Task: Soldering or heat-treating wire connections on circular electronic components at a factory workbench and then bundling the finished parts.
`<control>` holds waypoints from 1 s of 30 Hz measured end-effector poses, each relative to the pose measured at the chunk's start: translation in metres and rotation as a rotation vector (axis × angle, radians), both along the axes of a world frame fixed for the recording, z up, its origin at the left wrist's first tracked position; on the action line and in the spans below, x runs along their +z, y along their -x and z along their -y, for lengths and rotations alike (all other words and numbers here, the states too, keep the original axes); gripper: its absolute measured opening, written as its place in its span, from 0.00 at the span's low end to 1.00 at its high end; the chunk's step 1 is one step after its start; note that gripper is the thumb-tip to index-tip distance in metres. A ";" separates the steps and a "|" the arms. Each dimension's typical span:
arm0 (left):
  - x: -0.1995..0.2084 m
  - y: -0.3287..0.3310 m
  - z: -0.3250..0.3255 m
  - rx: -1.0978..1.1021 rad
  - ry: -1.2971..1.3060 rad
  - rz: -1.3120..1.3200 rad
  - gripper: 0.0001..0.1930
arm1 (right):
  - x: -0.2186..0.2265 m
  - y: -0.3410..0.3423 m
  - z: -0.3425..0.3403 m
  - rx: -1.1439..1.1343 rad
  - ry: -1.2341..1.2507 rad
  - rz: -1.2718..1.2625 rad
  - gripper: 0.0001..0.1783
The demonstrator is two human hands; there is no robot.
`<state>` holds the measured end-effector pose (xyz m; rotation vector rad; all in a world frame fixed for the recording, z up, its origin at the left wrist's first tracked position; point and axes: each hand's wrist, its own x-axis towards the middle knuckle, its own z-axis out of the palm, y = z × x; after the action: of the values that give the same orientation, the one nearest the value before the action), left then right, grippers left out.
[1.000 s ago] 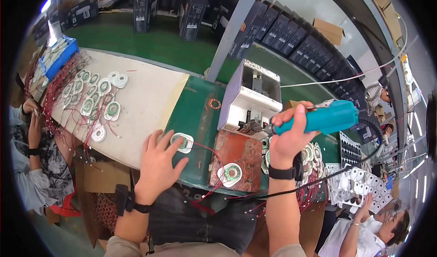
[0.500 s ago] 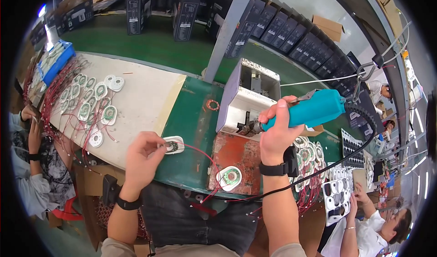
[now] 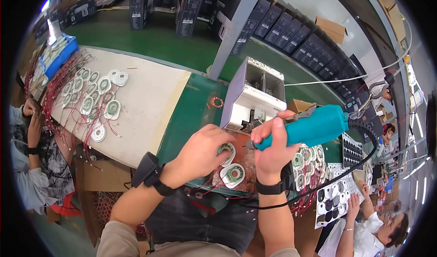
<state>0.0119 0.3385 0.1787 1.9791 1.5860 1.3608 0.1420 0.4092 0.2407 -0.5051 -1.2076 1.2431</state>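
My right hand [image 3: 274, 151] grips a teal electric screwdriver [image 3: 321, 126], its tip pointing left, just in front of a white-and-grey box [image 3: 261, 97] that looks like a screw feeder. The tip is clear of the box. My left hand [image 3: 200, 151] is closed on the edge of a white oval housing with a green ring-shaped circuit board [image 3: 230, 155], partly hidden by my fingers. Right below it, a second white housing with a circuit board [image 3: 232, 176] lies on the worn red-brown plate [image 3: 248, 166], red wires trailing from it.
Several finished-looking white housings [image 3: 88, 91] with red wires lie on the pale tabletop at left; more [image 3: 307, 163] are piled at right. A blue bin [image 3: 60, 59] stands far left. A black cable [image 3: 337, 175] loops from the screwdriver. Co-workers sit at both sides.
My left hand has moved right with the housing, from the green mat to the red-brown plate. The screwdriver has come away from the box's front and slightly toward me.
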 end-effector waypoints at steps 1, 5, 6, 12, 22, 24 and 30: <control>-0.004 -0.003 0.001 0.060 -0.040 -0.006 0.12 | -0.003 0.002 0.001 -0.004 0.004 0.002 0.07; -0.009 -0.010 0.013 0.170 -0.116 0.028 0.08 | -0.012 0.013 -0.001 0.013 0.071 0.025 0.10; -0.012 -0.011 0.015 0.172 -0.113 0.028 0.08 | -0.015 0.015 -0.002 0.015 0.068 0.031 0.10; -0.016 -0.016 0.017 0.201 -0.071 0.037 0.09 | -0.020 0.020 -0.002 -0.011 0.095 0.045 0.11; -0.020 -0.014 0.017 0.199 -0.090 0.063 0.08 | -0.024 0.023 -0.006 0.076 0.116 0.100 0.09; -0.019 -0.014 0.017 0.185 -0.111 0.070 0.08 | -0.023 0.024 -0.004 0.093 0.113 0.126 0.09; -0.006 -0.023 0.014 0.195 -0.028 -0.004 0.08 | -0.020 0.017 -0.009 0.170 0.065 0.189 0.11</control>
<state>0.0344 0.3240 0.1729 1.8845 1.8113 1.4569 0.1252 0.4179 0.2204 -0.5878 -1.3950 1.4071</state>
